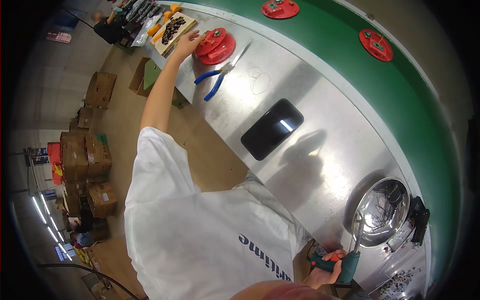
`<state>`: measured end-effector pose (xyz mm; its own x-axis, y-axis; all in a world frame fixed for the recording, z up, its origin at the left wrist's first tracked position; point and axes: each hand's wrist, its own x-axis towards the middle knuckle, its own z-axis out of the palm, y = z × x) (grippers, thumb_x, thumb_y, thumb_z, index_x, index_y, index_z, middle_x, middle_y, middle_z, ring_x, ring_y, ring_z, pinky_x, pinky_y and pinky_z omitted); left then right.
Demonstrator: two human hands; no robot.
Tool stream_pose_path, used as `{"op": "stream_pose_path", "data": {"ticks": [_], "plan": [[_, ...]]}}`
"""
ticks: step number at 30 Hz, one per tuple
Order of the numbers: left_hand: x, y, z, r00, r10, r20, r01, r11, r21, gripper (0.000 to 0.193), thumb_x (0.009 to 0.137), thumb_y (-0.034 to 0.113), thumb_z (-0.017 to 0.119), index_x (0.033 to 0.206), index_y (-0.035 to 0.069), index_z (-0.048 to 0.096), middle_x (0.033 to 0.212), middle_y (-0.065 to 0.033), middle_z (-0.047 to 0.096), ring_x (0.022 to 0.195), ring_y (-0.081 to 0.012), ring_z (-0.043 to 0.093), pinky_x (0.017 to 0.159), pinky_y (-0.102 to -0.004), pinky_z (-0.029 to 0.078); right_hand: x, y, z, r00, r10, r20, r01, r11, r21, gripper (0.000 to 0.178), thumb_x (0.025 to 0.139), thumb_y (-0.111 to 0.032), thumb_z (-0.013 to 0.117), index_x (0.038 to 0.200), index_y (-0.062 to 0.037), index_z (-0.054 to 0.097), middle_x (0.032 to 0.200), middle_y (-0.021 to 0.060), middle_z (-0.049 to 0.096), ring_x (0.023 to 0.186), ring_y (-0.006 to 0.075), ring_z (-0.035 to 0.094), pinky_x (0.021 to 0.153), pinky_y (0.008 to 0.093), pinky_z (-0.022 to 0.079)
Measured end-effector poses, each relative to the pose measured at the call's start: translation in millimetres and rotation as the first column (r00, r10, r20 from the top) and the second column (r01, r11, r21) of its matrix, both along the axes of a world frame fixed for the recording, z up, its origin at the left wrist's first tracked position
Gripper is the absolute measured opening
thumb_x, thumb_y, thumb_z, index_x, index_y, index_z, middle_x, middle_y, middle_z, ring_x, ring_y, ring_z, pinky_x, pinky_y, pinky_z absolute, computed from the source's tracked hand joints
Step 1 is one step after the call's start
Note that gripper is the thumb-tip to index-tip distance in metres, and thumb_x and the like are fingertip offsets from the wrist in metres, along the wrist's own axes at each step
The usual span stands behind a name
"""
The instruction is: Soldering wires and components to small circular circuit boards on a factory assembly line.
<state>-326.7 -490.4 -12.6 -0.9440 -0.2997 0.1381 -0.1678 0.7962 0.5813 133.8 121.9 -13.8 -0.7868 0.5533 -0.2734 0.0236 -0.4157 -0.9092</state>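
Far up the bench, my left hand [187, 44] reaches out, its fingers at the left edge of a red round plate [205, 46] with a small circuit board and wires on it. They seem to pinch its rim. This plate overlaps a second red round plate [223, 52] beneath it. Low at the right, my right hand [322, 274] is wrapped round a green pistol-grip tool [350, 266] with a red trigger. Its long metal tip points up over the near rim of a steel bowl [361, 238], which holds dark thin pieces.
Blue-handled pliers [219, 77] and a black smartphone [272, 129] lie on the metal bench [330, 115]. Two red plates, one left [280, 8] and one right [376, 45], sit on the green strip behind. A wooden board [187, 22] bears dark pieces. Cardboard boxes [75, 157] stand at left.
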Motion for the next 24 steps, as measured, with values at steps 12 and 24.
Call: {"op": "stream_pose_path", "data": {"ticks": [12, 24], "plan": [[26.7, 8.0, 13.0, 0.945, 0.282, -0.167, -0.31, 0.933, -0.18, 0.063, 0.071, 0.047, 0.075, 0.107, -0.004, 0.064, 0.102, -0.0211, 0.067, 0.096, -0.0278, 0.065, 0.082, -0.0348, 0.05, 2.1, 0.2, 0.4, 1.0, -0.001, 0.004, 0.001, 0.999, -0.032, 0.029, 0.081, -0.023, 0.056, 0.096, 0.0003, 0.049, 0.09, 0.0103, 0.05, 0.062, 0.0128, 0.05, 0.056, 0.0237, 0.041], [91.0, -14.2, -12.2, 0.744, 0.636, -0.207, -0.668, 0.716, -0.203, 0.055, 0.072, 0.046, 0.07, 0.106, 0.003, 0.063, 0.105, -0.0183, 0.066, 0.101, -0.0339, 0.061, 0.088, -0.0422, 0.047, -3.4, -6.6, 6.2, 0.994, -0.082, 0.076, 0.083, 0.997, -0.006, 0.028, 0.078, -0.023, 0.054, 0.092, 0.0009, 0.047, 0.074, 0.0113, 0.05, 0.055, 0.0154, 0.049, 0.068, 0.0269, 0.038]]}}
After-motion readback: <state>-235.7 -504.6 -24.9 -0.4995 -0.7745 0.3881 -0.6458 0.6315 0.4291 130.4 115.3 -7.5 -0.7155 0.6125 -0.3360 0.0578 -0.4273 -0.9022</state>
